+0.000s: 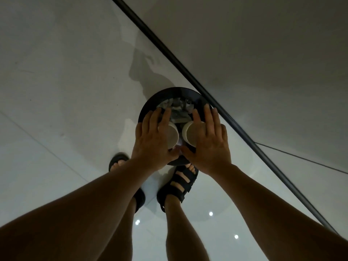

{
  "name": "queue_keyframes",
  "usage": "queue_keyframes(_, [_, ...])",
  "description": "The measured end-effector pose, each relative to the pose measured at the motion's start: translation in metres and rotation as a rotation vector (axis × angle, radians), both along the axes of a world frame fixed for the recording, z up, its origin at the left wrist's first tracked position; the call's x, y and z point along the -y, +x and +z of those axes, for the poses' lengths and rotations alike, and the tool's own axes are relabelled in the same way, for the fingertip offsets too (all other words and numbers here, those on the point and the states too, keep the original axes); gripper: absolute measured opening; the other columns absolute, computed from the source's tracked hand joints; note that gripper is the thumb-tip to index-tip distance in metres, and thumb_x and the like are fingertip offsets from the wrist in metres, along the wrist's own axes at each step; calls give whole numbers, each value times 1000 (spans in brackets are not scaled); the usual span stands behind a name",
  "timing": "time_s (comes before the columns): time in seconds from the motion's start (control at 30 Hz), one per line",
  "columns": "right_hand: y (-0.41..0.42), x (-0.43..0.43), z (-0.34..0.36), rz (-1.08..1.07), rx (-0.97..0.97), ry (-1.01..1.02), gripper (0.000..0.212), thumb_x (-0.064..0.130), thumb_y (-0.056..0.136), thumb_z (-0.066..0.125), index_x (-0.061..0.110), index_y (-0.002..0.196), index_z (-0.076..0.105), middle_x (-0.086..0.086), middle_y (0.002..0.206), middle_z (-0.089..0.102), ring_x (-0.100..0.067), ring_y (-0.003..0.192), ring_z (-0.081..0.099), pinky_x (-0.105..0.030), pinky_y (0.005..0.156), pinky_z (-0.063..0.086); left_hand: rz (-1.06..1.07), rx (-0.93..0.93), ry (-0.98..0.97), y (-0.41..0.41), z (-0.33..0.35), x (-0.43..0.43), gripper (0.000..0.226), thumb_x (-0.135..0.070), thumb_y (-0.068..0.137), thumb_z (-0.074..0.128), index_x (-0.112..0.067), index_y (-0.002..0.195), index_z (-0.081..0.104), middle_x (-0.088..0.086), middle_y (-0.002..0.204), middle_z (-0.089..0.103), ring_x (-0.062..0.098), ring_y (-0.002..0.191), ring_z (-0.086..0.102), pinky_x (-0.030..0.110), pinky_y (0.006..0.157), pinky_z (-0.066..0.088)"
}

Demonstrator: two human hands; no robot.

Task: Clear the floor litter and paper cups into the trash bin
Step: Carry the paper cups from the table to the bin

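Directly over the trash bin [177,90] beside the baseboard [188,74], left hand [152,140] and right hand [209,142] each clasp a paper cup [192,133].

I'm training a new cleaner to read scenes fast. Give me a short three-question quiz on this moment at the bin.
1. True or false: the left hand grips the left paper cup, and the right hand grips the right paper cup.
2. The cups are: A on a table; B over the black trash bin; C stacked together.
3. Fill in: the bin already holds crumpled ___.
Key: 1 true; 2 B; 3 litter.
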State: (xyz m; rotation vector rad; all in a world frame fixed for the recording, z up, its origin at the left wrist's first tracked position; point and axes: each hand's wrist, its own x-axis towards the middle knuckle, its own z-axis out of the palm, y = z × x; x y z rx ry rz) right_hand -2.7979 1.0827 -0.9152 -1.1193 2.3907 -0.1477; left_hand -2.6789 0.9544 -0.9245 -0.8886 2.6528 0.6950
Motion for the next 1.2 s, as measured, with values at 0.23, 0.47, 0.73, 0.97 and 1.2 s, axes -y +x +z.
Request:
queue_keyframes(0.23, [1, 2, 5, 21, 90, 134, 116, 59, 77, 68, 31, 153, -14, -4, 162, -20, -26, 146, -26, -54, 116, -1, -71, 130, -16, -1, 4, 10, 123, -69, 61, 68, -20, 150, -3, 15, 157, 9, 37, 145, 2, 57, 111, 22])
queue_keyframes(0.47, [-13, -12, 103, 36, 99, 130, 114, 53, 79, 67, 33, 151, -19, -3, 162, -19, -25, 144, -28, -56, 118, 3, -48, 115, 5, 3, 104, 23, 108, -66, 68, 60, -18, 151, 10, 12, 156, 15, 35, 145, 9, 60, 107, 29])
queue_keyframes(0.73, [-19, -44, 259, -77, 29, 177, 104, 65, 85, 53, 36, 149, -23, 3, 159, -27, -20, 141, -34, -51, 117, -3, -192, 3, -88, -4, 267, 35, 93, -66, 73, 56, -20, 147, 23, 6, 153, 23, 30, 143, 15, 51, 105, 32])
queue_keyframes(0.97, [69, -100, 417, -427, -33, 123, 97, 63, 87, 53, 33, 153, -11, 0, 163, -17, -23, 147, -23, -53, 119, 2, -420, -51, -16, 18, 405, 5, 93, -64, 74, 59, -26, 148, 16, 1, 156, 13, 27, 144, 7, 55, 110, 23])
queue_keyframes(1.2, [182, -204, 503, -850, -156, 94, 95, 67, 86, 49, 32, 154, -7, 0, 163, -10, -23, 149, -16, -54, 119, 11, -824, -101, -137, -7, 507, -61, 94, -67, 78, 53, -28, 150, 7, 0, 159, 4, 27, 146, 0, 53, 113, 14])
